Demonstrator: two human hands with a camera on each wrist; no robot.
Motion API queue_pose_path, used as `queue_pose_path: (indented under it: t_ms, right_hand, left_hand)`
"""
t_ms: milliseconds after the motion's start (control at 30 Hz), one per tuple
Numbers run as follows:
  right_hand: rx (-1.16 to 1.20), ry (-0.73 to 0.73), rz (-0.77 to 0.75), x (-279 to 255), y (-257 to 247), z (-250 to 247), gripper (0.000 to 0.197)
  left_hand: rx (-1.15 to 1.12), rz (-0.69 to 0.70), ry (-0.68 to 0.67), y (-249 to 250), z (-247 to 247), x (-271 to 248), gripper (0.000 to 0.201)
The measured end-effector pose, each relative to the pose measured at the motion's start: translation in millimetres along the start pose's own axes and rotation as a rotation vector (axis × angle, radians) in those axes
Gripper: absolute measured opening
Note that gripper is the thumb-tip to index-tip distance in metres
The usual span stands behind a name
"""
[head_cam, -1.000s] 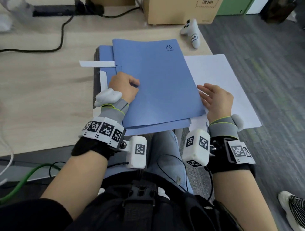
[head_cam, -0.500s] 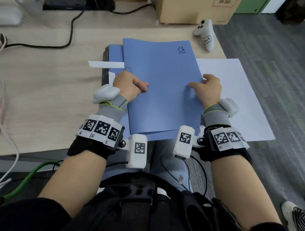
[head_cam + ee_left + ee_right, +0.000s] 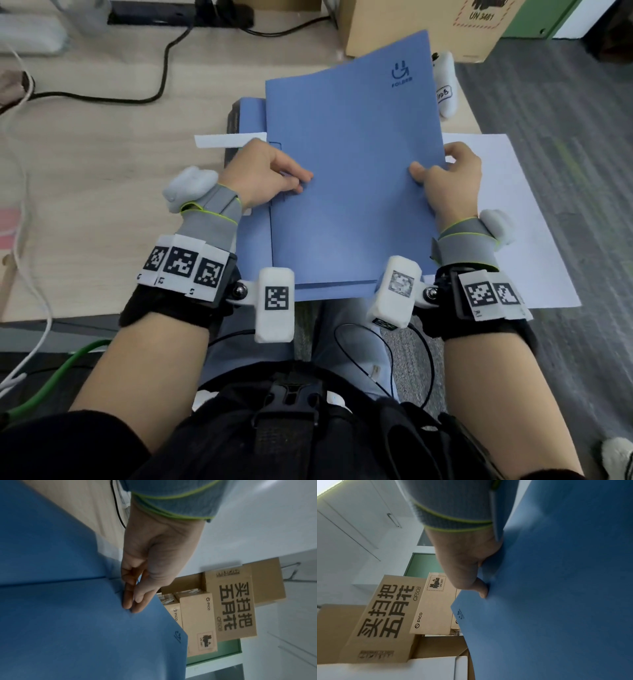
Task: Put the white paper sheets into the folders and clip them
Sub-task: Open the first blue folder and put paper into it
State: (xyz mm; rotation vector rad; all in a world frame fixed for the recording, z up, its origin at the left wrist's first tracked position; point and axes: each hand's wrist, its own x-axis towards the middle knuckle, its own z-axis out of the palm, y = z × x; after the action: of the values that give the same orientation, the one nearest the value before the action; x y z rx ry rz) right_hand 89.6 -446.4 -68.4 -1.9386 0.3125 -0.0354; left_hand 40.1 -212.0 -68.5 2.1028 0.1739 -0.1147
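The top blue folder (image 3: 352,171) lies on the desk in front of me, on another blue folder (image 3: 250,113). Its right side is raised off the stack. My right hand (image 3: 442,174) pinches the folder's right edge (image 3: 539,601), thumb on top of the cover and fingers under it. My left hand (image 3: 274,174) holds the left edge near the spine, and in the left wrist view its thumb and fingers (image 3: 132,601) pinch the folder (image 3: 68,615) there. White paper sheets (image 3: 507,212) lie flat to the right, partly under the folder.
A white paper strip (image 3: 229,140) sticks out left of the folders over a dark object (image 3: 233,120). A white controller (image 3: 445,89) and a cardboard box (image 3: 411,27) stand behind the folder. A black cable (image 3: 164,68) runs across the far desk (image 3: 102,205).
My right hand has moved from the white sheets to the folder's right edge, taken hold of it and lifted that side. The left hand has stayed at the left edge.
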Motion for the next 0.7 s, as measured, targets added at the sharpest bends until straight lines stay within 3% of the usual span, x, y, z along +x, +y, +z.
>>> queue_pose_path:
  t_ms: [67, 167, 300, 367, 500, 700]
  right_hand:
    - [0.079, -0.030, -0.013, -2, -1, -1, 0.023]
    - [0.187, -0.082, -0.024, -3, -2, -3, 0.021]
    - [0.274, -0.124, -0.018, -6, -4, 0, 0.026]
    - [0.300, -0.143, -0.021, -7, -5, 2, 0.027]
    - [0.307, -0.146, -0.035, -9, -8, 4, 0.026]
    - [0.326, -0.171, -0.053, -17, -3, 5, 0.025]
  left_hand:
    - [-0.042, 0.039, 0.121, -2, -10, 1, 0.018]
    - [-0.032, 0.092, 0.420, -7, -32, 3, 0.020]
    - [0.358, 0.056, 0.635, -8, -51, -3, 0.030]
    - [0.530, -0.016, 0.665, -6, -54, -8, 0.031]
    - [0.662, -0.049, 0.650, -11, -62, -7, 0.030]
    - [0.411, -0.025, 0.547, -17, -80, -8, 0.029]
